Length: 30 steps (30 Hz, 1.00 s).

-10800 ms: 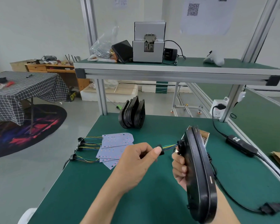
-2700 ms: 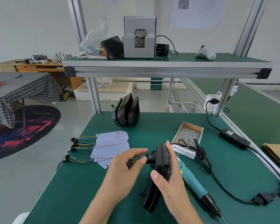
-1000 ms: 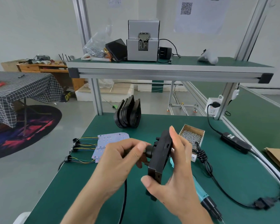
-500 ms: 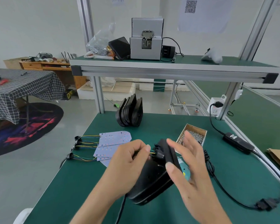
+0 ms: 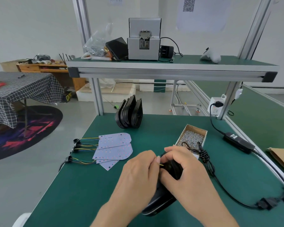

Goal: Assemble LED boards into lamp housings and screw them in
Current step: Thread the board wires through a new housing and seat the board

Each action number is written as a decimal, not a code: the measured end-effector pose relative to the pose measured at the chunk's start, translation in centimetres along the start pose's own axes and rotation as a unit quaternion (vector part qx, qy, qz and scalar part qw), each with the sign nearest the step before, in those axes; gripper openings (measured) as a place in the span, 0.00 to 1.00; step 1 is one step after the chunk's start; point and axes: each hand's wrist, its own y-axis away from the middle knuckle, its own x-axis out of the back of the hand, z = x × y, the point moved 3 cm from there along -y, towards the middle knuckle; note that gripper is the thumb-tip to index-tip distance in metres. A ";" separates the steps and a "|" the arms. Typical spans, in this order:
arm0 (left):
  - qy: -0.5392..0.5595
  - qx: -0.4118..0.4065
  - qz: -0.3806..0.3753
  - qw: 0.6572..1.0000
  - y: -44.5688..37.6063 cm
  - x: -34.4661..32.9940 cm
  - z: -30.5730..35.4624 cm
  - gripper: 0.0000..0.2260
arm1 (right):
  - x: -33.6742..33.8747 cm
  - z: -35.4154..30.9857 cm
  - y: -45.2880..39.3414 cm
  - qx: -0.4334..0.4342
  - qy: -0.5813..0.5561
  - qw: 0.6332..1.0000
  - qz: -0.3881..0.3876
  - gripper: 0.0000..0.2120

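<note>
Both hands busy on one lamp housing, low at the near middle of the green bench.

The left hand (image 5: pixel 138 176) pinches the wires at the black lamp housing (image 5: pixel 161 200), while the right hand (image 5: pixel 185 171) curls around its top end. Spare LED boards (image 5: pixel 115 148) lie fanned to the left; the screw box (image 5: pixel 193 136) sits just behind.

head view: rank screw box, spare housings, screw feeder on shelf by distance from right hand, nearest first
From the right hand:
1. Screw box, just beyond it, slightly right.
2. Spare housings, standing at the bench's far edge, left.
3. Screw feeder, up on the shelf.
</note>
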 end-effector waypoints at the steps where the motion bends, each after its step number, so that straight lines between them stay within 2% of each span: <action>1: -0.003 -0.003 0.002 1.000 0.0 0.0 0.0 0.18 | -0.1 0.0 0.0 0.000 0.001 1.000 0.009 0.09; 16: 0.035 0.045 0.007 0.998 0.2 -0.8 -2.1 0.18 | -1.4 2.6 0.6 -0.009 -0.050 0.998 0.028 0.16; 19: 0.049 0.077 0.018 0.996 0.0 -1.1 -2.5 0.18 | -1.5 2.7 0.4 -0.014 -0.054 0.998 0.009 0.13; 22: 0.058 0.082 0.026 0.995 -0.2 -1.1 -2.5 0.18 | -1.5 2.9 0.2 -0.023 -0.118 0.993 -0.004 0.14; 24: 0.085 0.083 0.022 0.993 -0.1 -0.9 -2.6 0.19 | -1.3 3.3 0.6 -0.011 -0.224 0.974 -0.016 0.18; 26: 0.151 0.100 0.023 0.983 0.0 -0.5 -2.9 0.22 | -1.1 3.9 1.4 0.004 -0.318 0.947 -0.051 0.31; 28: 0.253 0.106 0.031 0.961 -0.1 -0.2 -3.2 0.22 | -1.2 4.4 1.8 0.007 -0.335 0.939 -0.083 0.47; 30: 0.320 0.099 0.032 0.942 -0.1 -0.1 -3.3 0.20 | -1.7 4.1 1.8 0.000 -0.344 0.932 -0.117 0.56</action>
